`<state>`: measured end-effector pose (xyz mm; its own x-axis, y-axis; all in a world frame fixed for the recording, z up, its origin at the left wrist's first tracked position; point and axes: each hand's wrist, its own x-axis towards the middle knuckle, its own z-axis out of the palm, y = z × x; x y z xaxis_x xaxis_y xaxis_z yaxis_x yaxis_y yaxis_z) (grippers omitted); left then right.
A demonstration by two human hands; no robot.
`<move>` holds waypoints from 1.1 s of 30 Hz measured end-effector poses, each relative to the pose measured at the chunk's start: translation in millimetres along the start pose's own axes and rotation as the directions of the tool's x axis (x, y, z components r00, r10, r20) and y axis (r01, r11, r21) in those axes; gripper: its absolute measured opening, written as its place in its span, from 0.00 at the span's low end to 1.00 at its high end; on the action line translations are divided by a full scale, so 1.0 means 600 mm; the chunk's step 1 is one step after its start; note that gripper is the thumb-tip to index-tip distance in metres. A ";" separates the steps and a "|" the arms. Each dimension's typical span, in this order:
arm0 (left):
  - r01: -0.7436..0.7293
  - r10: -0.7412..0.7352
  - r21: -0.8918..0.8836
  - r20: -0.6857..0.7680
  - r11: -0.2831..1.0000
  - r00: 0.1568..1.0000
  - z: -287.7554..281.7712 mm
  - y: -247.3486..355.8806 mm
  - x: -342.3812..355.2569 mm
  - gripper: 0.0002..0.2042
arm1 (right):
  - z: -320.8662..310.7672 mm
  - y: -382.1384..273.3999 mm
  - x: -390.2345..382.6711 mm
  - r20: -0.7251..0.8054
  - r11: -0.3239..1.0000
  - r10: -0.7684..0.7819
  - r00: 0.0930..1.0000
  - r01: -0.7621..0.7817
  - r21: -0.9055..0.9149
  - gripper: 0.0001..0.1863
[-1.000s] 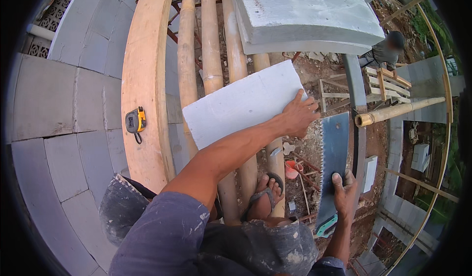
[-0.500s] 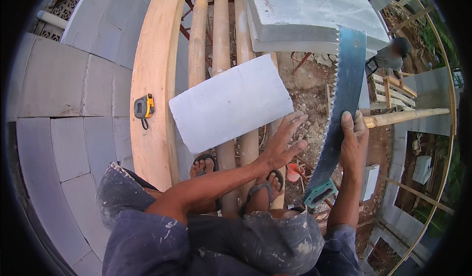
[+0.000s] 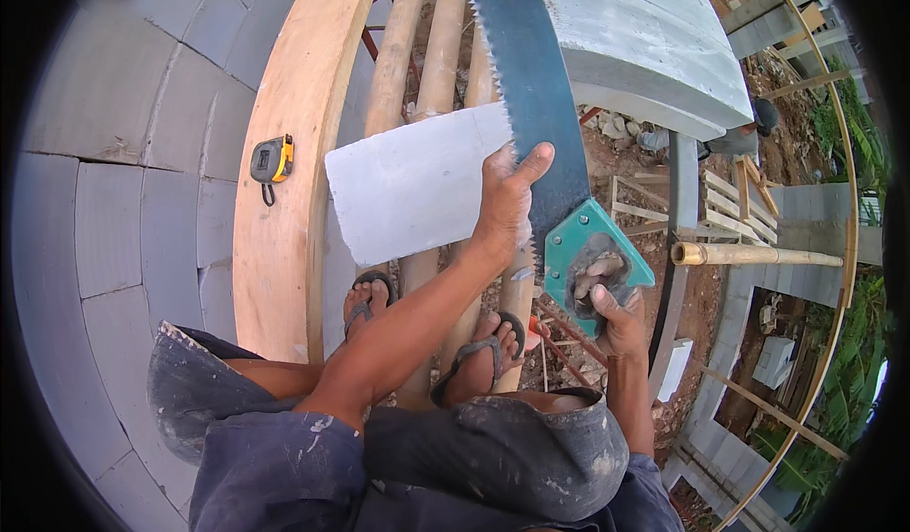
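Note:
My right hand (image 3: 611, 305) grips the teal handle (image 3: 578, 229) of a large handsaw, whose toothed blade (image 3: 526, 58) points forward. My left hand (image 3: 507, 196) is curled at the right end of a white block (image 3: 408, 191), its thumb against the blade; what its fingers grip is hidden. The block lies across bamboo poles (image 3: 403, 30), above my sandalled feet. A yellow and black tape measure (image 3: 272, 161) rests on the wooden plank (image 3: 265, 276) to the left.
Stacked grey-white blocks (image 3: 645, 39) stand at the upper right, a block wall (image 3: 133, 219) at the left. A bamboo pole (image 3: 758, 254) juts in at the right, over lower ground. A co-worker (image 3: 744, 134) is partly visible behind the stack.
The saw has swung up and left across the block's right end, and my right hand has moved from blade to handle. My left hand has closed beside the blade.

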<state>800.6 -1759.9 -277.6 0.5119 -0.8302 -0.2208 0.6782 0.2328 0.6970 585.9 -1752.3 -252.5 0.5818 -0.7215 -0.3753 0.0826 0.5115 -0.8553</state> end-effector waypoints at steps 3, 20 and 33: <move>0.056 -0.029 0.192 -0.142 0.980 0.989 -0.036 -0.014 0.011 0.22 | 0.059 0.016 -0.004 -0.185 0.983 -0.101 0.977 0.069 -0.173 0.26; 0.233 0.286 0.968 -0.197 -0.097 0.938 -0.209 0.002 0.207 0.19 | 0.058 0.101 -0.072 -0.151 0.706 -0.223 0.963 0.053 -0.706 0.27; 0.131 0.411 0.972 -0.040 -0.194 0.911 -0.204 -0.011 0.195 0.21 | 0.076 0.068 -0.096 -0.243 0.749 -0.036 0.969 -0.134 -0.649 0.24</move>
<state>920.5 -1796.5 -391.5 0.7663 -0.6398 0.0583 -0.5775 -0.6462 0.4990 592.3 -1668.5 -249.5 0.3647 -0.8313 -0.4195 -0.5416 0.1771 -0.8218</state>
